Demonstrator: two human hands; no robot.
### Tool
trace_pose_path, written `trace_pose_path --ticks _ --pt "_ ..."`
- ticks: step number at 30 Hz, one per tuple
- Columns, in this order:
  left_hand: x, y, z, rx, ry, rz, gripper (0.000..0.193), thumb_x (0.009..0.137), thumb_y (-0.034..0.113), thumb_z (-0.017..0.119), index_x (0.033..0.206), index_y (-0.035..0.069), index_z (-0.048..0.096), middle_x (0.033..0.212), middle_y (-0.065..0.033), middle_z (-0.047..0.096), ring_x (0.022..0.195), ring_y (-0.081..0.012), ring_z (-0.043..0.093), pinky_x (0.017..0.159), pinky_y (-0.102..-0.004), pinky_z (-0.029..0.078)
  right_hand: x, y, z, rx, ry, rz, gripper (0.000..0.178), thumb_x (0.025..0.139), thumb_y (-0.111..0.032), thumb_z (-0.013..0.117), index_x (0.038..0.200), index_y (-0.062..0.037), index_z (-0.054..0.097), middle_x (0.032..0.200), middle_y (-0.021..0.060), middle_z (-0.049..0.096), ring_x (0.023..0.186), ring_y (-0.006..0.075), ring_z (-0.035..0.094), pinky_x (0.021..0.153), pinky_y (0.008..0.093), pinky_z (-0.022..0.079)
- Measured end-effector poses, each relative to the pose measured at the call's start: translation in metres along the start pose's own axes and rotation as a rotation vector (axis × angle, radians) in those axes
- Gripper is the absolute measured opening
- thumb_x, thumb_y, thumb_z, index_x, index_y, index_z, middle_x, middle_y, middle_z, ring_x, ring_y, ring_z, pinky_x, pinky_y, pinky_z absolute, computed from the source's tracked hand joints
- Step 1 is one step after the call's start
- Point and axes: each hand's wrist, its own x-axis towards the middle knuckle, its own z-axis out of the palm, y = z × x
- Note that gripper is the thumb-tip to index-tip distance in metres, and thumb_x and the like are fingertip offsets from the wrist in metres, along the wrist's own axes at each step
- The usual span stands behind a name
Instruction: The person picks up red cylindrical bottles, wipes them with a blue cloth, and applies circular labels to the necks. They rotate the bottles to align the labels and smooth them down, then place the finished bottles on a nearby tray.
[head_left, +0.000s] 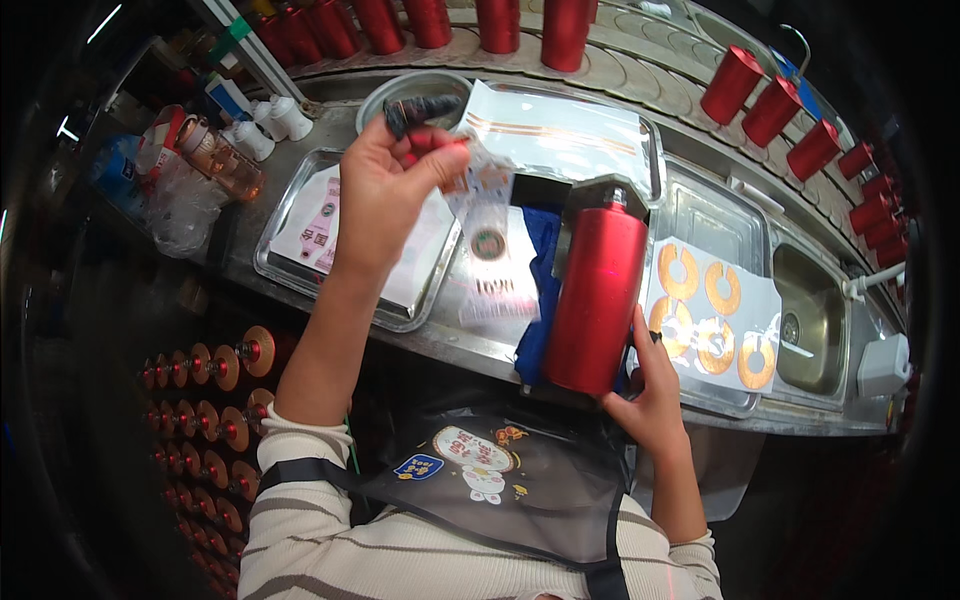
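My left hand [385, 190] is raised over the trays, thumb and fingers pinched on a thin see-through printed decal [490, 245] that hangs toward the red bottle. Something black wraps one of its fingers. A glossy red metal bottle [600, 300] lies tilted in front of me, its narrow silvery end pointing away. My right hand [655, 385] grips the bottle's near end from the right, with some fingers hidden behind it. Beneath and left of the bottle is a blue cloth [540, 280]; a grey metal support [605, 187] shows at its far end.
A metal tray [420, 318] with printed sheets lies left, a round bowl [415, 85] behind it. A white sheet of gold C-shaped pieces [755, 290] lies right, beside a sink [812, 320]. Red bottles [735, 80] line the conveyor [640, 75]; more are racked [205, 370] lower left.
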Motion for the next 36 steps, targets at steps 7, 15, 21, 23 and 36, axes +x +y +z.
trace_pose_path --ticks 7,15,21,23,36 --pt "0.151 -0.098 -0.085 0.099 0.244 0.131 0.021 0.085 -0.003 0.074 0.105 0.001 0.067 0.087 -0.0053 0.072 0.070 -0.0126 0.067 0.065 -0.0257 0.054 -0.004 -0.002 -0.001 0.032 -0.015 0.053 0.104 0.067 -0.015 0.084 0.156 0.0009 0.033 0.120 0.0178 0.065 0.082 0.0253 0.058 0.069 0.0336 0.049" --pt "0.213 -0.217 -0.131 1.062 0.184 0.014 0.020 0.079 0.006 0.075 0.098 0.004 0.069 0.077 -0.0171 0.071 0.077 -0.0324 0.072 0.071 -0.0419 0.055 -0.015 -0.004 0.002 0.056 0.028 0.070 0.104 0.065 -0.019 0.090 0.154 0.0011 0.038 0.114 0.0155 0.063 0.085 0.0230 0.058 0.066 0.0306 0.047" --pt "0.207 -0.212 -0.116 1.158 0.112 0.027 0.015 0.081 0.009 0.073 0.089 0.002 0.063 0.079 -0.0158 0.071 0.080 -0.0357 0.071 0.071 -0.0436 0.054 -0.022 -0.011 0.001 0.033 0.014 0.139 0.105 0.064 -0.018 0.091 0.153 0.0013 0.039 0.116 0.0180 0.063 0.089 0.0280 0.062 0.072 0.0337 0.051" --pt "0.202 -0.195 -0.118 0.946 0.168 0.070 0.015 0.081 0.007 0.073 0.087 0.001 0.060 0.079 -0.0147 0.072 0.078 -0.0324 0.072 0.071 -0.0410 0.054 -0.018 -0.008 0.003 0.001 0.028 0.057 0.105 0.065 -0.018 0.090 0.154 0.0017 0.039 0.116 0.0188 0.063 0.087 0.0305 0.062 0.073 0.0357 0.051" --pt "-0.001 -0.011 -0.008 0.498 0.037 0.371 0.015 0.088 0.000 0.075 0.102 0.000 0.068 0.089 -0.0035 0.073 0.082 -0.0100 0.066 0.080 -0.0263 0.052 -0.004 -0.005 0.004 0.010 0.053 0.004 0.103 0.067 -0.012 0.078 0.160 -0.0118 0.034 0.089 0.0137 0.047 0.073 0.0265 0.053 0.066 0.0344 0.047"
